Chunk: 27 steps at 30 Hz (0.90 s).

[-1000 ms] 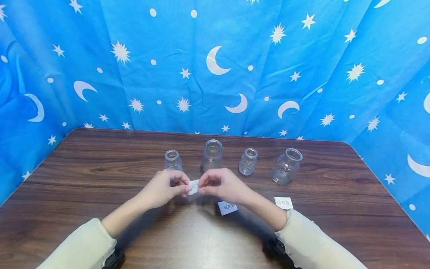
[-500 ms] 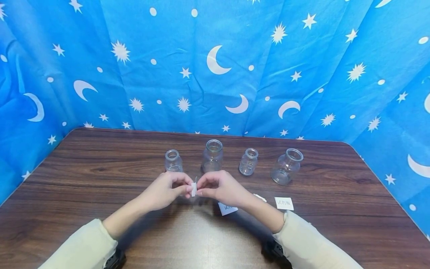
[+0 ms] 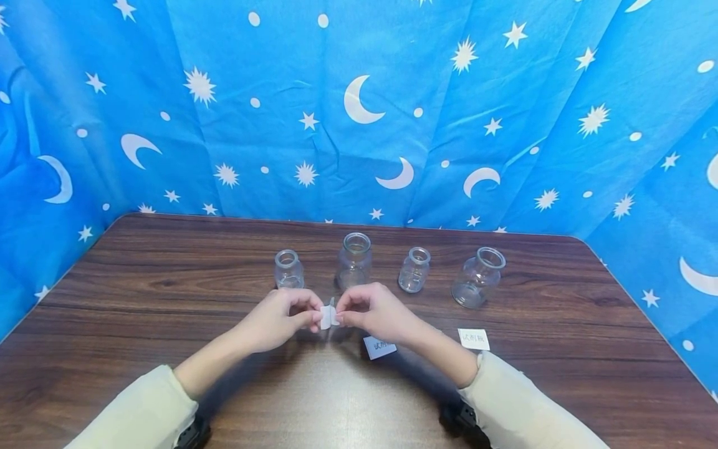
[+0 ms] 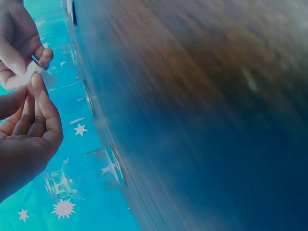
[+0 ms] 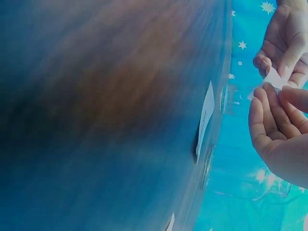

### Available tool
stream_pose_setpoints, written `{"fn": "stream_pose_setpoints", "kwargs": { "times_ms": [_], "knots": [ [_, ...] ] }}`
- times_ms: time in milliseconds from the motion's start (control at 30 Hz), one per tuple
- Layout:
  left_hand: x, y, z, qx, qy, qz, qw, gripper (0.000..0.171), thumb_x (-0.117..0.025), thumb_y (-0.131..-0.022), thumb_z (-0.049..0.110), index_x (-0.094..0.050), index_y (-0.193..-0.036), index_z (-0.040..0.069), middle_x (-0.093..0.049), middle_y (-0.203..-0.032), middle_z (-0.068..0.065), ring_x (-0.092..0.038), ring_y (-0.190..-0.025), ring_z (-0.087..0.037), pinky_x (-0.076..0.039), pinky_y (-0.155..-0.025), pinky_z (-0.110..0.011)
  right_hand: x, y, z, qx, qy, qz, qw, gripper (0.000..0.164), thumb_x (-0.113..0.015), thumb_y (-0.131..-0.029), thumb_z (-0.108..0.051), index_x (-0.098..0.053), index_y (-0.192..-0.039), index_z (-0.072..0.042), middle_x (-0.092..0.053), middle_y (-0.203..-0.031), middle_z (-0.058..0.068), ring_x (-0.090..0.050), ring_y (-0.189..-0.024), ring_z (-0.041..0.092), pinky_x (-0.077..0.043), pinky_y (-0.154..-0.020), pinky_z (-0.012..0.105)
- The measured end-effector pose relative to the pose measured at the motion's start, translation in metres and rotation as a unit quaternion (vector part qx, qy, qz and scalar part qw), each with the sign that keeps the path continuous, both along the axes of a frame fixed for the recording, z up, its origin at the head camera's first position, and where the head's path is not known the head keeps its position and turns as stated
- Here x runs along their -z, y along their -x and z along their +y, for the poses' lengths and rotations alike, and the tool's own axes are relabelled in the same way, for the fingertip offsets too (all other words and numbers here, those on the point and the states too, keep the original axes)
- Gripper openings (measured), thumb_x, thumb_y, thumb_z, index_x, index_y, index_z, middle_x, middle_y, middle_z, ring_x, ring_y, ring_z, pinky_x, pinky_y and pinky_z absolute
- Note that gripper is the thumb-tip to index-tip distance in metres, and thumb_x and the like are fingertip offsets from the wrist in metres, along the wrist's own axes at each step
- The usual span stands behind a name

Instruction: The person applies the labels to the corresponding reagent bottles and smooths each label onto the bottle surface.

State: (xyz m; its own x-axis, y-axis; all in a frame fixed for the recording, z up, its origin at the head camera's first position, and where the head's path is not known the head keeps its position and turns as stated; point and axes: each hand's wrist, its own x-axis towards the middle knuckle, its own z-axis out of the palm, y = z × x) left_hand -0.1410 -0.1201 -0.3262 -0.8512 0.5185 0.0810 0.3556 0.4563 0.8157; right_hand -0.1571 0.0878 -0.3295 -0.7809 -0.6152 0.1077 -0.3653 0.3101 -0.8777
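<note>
In the head view my left hand [image 3: 277,319] pinches a small white paper label [image 3: 325,317] between thumb and fingers. Facing it, my right hand [image 3: 377,310] pinches the label's right edge. The paper is bent between the two hands, and a thin greyish strip [image 3: 332,302] sticks up above it. Both wrist views show the fingertips close together on the white paper [image 4: 45,77]. Whether the label is one layer or two, I cannot tell. A second label [image 3: 379,348] with handwriting lies on the table, partly covered by the right wrist.
Behind the hands stand uncapped glass jars: a small one [image 3: 288,272], a large one [image 3: 355,265], another small one [image 3: 415,270] and another large one [image 3: 478,279]. One more handwritten label [image 3: 473,339] lies beyond the right forearm. A blue curtain [image 3: 314,125] hangs behind the table [image 3: 168,274].
The held label first showed its writing, then turned narrow and edge-on. Now it shows a blank bent face, with the right fingertips slightly farther right. Jars and table labels have stayed put.
</note>
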Motion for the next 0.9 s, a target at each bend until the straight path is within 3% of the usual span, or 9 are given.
{"fn": "stream_pose_setpoints", "kwargs": {
  "times_ms": [233,433,633,900],
  "knots": [
    [0.004,0.003,-0.003,-0.025,0.03,-0.006,0.9992,0.007,-0.058,-0.087,0.004,-0.061,-0.081,0.006,-0.061,-0.068,0.004,-0.059,-0.067,-0.011,-0.042,-0.057,-0.025,0.001,0.003,0.013,0.008,0.0,-0.024,1.0,0.002,-0.062,-0.081,0.001,-0.062,-0.079,0.0,-0.065,-0.074,0.01,-0.06,-0.07,0.016,-0.048,-0.064,0.024],
    [0.007,0.004,-0.007,-0.034,0.037,-0.018,0.9985,0.006,-0.058,-0.086,0.003,-0.06,-0.08,0.004,-0.06,-0.064,0.002,-0.058,-0.061,-0.016,-0.041,-0.047,-0.024,0.002,0.007,0.026,-0.001,-0.015,-0.032,0.999,0.004,-0.062,-0.082,-0.002,-0.062,-0.08,0.002,-0.063,-0.071,0.007,-0.057,-0.067,0.018,-0.048,-0.063,0.029],
    [0.011,0.004,-0.01,-0.027,0.048,-0.041,0.9976,0.008,-0.056,-0.085,-0.001,-0.06,-0.078,0.001,-0.06,-0.064,0.0,-0.059,-0.059,-0.013,-0.045,-0.049,-0.023,0.001,0.008,0.034,-0.008,-0.018,-0.047,0.999,0.007,-0.061,-0.083,-0.001,-0.06,-0.081,0.005,-0.063,-0.071,0.008,-0.059,-0.07,0.032,-0.05,-0.065,0.04],
    [0.015,0.005,-0.01,-0.03,0.072,-0.034,0.9964,0.01,-0.058,-0.085,-0.001,-0.062,-0.076,0.002,-0.061,-0.065,0.0,-0.059,-0.058,-0.01,-0.046,-0.05,-0.022,0.0,0.009,0.036,-0.001,-0.002,-0.065,0.998,0.005,-0.059,-0.083,0.002,-0.06,-0.081,0.007,-0.063,-0.072,0.014,-0.059,-0.071,0.037,-0.051,-0.065,0.039]
  ]
}}
